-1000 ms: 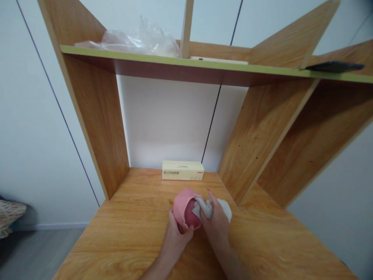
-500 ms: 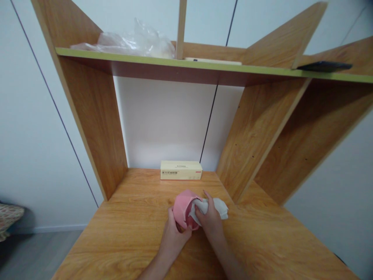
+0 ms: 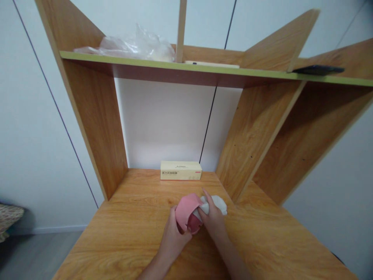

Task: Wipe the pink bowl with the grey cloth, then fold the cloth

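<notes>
My left hand (image 3: 174,238) grips a pink bowl (image 3: 186,211), tipped on its side just above the wooden desk (image 3: 128,233), its opening facing right and toward me. My right hand (image 3: 215,223) is closed on a crumpled white cloth (image 3: 217,202) and presses it against the bowl's rim and inside. Both hands meet at the middle of the desk, close to me. Part of the cloth sticks out past my right fingers.
A long cream box (image 3: 180,170) with red print lies at the back of the desk against the white wall. A shelf (image 3: 163,65) overhead carries a clear plastic bag (image 3: 136,41) and a dark flat object (image 3: 317,70). Slanted wooden panels (image 3: 250,136) rise at the right.
The bowl has turned a little in my left hand. My right hand with the cloth has shifted along the rim. The view has barely moved.
</notes>
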The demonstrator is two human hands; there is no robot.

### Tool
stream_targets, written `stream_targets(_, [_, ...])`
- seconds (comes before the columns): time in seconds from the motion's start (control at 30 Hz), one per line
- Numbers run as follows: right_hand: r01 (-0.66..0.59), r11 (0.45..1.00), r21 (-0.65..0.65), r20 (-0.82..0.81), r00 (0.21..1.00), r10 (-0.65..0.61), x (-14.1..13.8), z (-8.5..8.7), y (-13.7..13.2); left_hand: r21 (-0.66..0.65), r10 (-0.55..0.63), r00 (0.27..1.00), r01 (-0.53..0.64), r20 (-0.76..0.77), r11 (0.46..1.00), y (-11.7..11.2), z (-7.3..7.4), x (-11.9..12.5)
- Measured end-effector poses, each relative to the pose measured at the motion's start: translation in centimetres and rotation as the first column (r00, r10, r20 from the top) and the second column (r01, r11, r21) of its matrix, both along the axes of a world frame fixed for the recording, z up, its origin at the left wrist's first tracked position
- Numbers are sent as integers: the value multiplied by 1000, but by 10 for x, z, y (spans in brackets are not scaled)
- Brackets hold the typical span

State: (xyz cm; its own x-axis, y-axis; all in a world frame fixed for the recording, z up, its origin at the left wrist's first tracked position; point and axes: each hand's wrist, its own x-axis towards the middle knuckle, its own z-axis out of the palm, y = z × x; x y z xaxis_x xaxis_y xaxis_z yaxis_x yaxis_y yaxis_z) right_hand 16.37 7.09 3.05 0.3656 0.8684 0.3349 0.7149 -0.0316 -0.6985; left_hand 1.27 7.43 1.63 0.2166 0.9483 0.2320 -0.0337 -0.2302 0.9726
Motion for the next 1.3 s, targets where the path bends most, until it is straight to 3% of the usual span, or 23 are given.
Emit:
stream_targets(0.13, [42,995,94,-140,990,-28,-7,1,-2,-3,63,987,-63,145,998,1,-2,1])
stream_targets(0.23, [81,987,138,-242,969,-45,-16,0,0,-10,-14,987,16,163,1000,0,-6,3])
stream_targets(0.3, [28,989,142,-288,957,15,-21,-2,1,-46,-71,987,78,142,996,-1,-9,3])
stream_targets(0.37, [-31,991,132,-305,950,71,-23,-5,3,-72,-58,992,67,114,995,-2,-12,3])
stream_targets(0.43, [-17,994,110,-266,963,46,-23,-6,5,-75,-11,995,18,95,997,-1,-13,3])
stream_targets(0.53, [95,994,58,-90,992,-90,-19,-6,4,-89,9,996,-1,88,996,0,-14,3])
stream_targets(0.7, [191,981,11,153,970,-191,-14,-1,0,-84,22,995,-14,99,996,4,-17,6])
stream_targets(0.9, [185,975,120,191,960,-205,-10,2,-2,-48,26,999,-25,30,999,5,-27,5])
stream_targets(1.13, [110,994,-22,111,988,-106,-9,-10,5,-91,40,998,-43,-39,995,7,-26,3])
stream_targets(1.3, [129,991,24,145,981,-131,-8,-10,3,-93,5,1000,-5,2,996,8,-25,3])
